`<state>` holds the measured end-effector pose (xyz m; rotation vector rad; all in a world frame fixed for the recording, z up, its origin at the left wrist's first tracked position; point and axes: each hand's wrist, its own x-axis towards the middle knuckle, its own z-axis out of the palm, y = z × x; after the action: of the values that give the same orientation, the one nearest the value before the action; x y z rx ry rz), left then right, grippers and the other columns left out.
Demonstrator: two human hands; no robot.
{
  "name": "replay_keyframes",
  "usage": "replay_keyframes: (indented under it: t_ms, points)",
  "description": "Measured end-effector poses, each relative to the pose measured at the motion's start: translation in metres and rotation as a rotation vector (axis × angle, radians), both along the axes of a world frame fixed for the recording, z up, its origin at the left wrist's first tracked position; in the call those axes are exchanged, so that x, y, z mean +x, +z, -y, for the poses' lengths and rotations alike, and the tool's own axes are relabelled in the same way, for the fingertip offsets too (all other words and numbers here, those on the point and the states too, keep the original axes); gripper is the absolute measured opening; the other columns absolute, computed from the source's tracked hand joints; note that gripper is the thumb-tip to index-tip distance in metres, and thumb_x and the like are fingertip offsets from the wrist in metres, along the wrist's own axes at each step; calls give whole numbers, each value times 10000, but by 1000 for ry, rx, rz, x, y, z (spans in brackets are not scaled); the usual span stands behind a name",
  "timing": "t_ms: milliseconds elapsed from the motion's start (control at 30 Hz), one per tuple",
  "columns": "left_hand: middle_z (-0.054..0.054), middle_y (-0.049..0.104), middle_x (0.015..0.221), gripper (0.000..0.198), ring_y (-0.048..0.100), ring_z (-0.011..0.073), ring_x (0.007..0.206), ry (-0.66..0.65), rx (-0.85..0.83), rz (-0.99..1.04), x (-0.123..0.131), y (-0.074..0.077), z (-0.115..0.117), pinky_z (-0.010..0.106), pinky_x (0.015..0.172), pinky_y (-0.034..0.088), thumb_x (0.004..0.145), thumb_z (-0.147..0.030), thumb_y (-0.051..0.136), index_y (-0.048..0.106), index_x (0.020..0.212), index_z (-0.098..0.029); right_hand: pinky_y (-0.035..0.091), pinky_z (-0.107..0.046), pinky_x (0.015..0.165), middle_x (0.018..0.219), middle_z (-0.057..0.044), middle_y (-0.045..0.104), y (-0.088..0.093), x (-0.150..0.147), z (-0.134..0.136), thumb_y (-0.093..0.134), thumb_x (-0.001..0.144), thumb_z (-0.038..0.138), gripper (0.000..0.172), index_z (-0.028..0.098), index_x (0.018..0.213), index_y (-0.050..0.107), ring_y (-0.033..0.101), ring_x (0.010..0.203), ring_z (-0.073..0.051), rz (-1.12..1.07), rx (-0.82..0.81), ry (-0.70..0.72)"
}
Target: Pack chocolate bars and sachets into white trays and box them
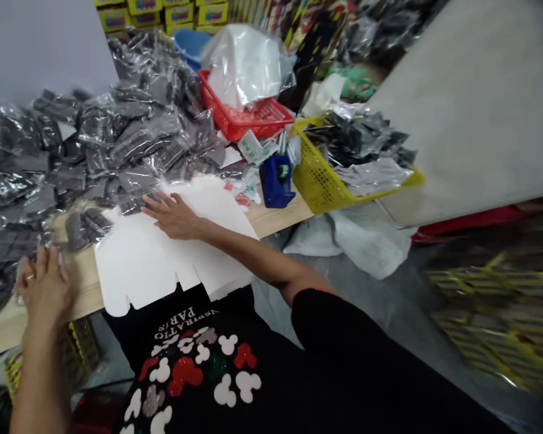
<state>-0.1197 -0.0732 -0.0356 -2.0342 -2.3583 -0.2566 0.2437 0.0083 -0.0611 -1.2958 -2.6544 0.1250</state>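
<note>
My right hand lies flat with its fingers spread on white die-cut cardboard sheets. These flat blanks have notched edges and overlap at the table's front, reaching over its edge against my black shirt. My left hand, with a ring on one finger, rests at the table's front edge at the left. Its fingers reach forward and touch the edge of the clear-wrapped dark grey packets. I see nothing gripped in it. The packets are heaped along the table behind both hands, and one small group lies between the hands.
Right of the sheets stands a blue tape dispenser. Behind it is a red basket with clear plastic bags. A yellow basket of packets sits at the table's right end. Yellow boxes are stacked at the lower right.
</note>
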Motion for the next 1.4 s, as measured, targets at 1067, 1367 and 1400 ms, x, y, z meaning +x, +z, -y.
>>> replay_keyframes:
  t_ms: [1067, 1367, 1400]
  points:
    - [217, 673, 1295, 457, 681, 377, 1187, 16, -117, 446, 91, 5, 49, 574, 1084, 562, 936, -439, 567, 640, 1268, -133, 138, -718, 1308, 1792, -143, 350, -30, 62, 97, 324, 1115, 427, 612, 217, 1666, 488, 216, 1680, -434, -6, -79, -270]
    - [7, 630, 798, 196, 594, 185, 646, 45, -39, 827, 98, 69, -4, 299, 588, 511, 762, -239, 682, 611, 941, -210, 329, -617, 1261, 1792, -140, 344, -20, 6, -26, 198, 1134, 481, 695, 172, 1749, 295, 370, 1636, -341, -209, -320, 141]
    - [-3, 629, 771, 197, 578, 168, 597, 58, -43, 925, 99, 81, -8, 272, 536, 478, 771, -211, 685, 605, 951, -205, 331, -623, 1261, 1789, -142, 351, -19, 10, -37, 200, 1130, 503, 716, 168, 1759, 269, 379, 1631, -343, -253, -328, 132]
